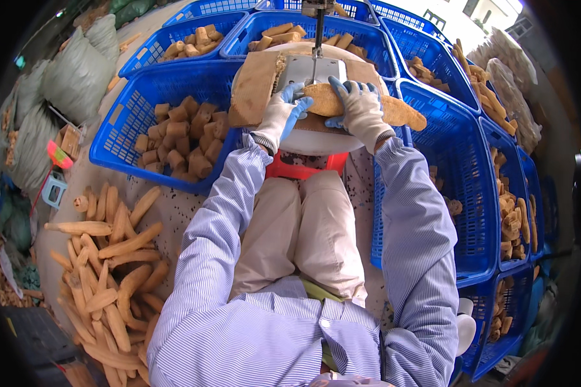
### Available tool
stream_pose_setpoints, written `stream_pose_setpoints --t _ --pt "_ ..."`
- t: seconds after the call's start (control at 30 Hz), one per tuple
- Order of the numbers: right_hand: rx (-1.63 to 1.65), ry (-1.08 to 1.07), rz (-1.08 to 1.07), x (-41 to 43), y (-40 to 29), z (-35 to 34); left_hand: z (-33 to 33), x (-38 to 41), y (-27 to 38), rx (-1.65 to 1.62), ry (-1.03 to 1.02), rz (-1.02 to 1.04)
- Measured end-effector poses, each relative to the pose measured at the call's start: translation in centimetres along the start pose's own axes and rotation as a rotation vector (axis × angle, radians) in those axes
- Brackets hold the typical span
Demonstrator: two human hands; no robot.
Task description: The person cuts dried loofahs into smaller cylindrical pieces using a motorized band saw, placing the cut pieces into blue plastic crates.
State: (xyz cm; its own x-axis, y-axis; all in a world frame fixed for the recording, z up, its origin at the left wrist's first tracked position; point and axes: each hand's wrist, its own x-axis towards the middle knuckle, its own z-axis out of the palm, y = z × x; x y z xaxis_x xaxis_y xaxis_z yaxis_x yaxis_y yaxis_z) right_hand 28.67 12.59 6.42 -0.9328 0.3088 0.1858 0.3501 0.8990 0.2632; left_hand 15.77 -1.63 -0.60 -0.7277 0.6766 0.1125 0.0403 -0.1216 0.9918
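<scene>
In white gloves with blue-coated fingers, both my hands are at a small saw table. My right hand (363, 106) grips a long tan root-like piece (405, 115) around its middle, thumb on the near side. The piece lies crosswise, and its tapered end sticks out to the right. My left hand (283, 111) holds its left end between thumb and fingers. Just beyond that end, a narrow upright saw blade (315, 53) comes down to a grey metal plate (290, 70). Cardboard (255, 89) covers the table around the plate. My left fingertips are close to the blade.
A blue plastic basket (126, 113) at left holds many short cut blocks (176, 130). More blue baskets (445, 145) stand behind and along the right. Whole tan pieces (111, 290) lie heaped on the floor at left. A red stool (305, 167) is before my knees; sacks (80, 72) stand far left.
</scene>
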Motion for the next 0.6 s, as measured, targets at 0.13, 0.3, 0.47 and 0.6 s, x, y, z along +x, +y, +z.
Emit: stream_pose_setpoints --t 0.13,0.3,0.47,0.6 --pt "0.067 -0.048 -0.007 1.3 0.6 -0.3 0.7 0.5 -0.7 -0.014 0.111 0.057" --pt "0.028 -0.054 0.007 2.6 0.6 -0.8 0.7 1.8 -0.4 0.016 0.142 0.020" --pt "-0.025 -0.075 0.068 3.3 0.6 -0.7 0.3 3.1 -0.1 0.101 0.111 -0.021" --pt "-0.030 -0.017 0.014 4.3 0.6 -0.2 -0.2 4.6 -1.6 0.068 0.159 0.044"
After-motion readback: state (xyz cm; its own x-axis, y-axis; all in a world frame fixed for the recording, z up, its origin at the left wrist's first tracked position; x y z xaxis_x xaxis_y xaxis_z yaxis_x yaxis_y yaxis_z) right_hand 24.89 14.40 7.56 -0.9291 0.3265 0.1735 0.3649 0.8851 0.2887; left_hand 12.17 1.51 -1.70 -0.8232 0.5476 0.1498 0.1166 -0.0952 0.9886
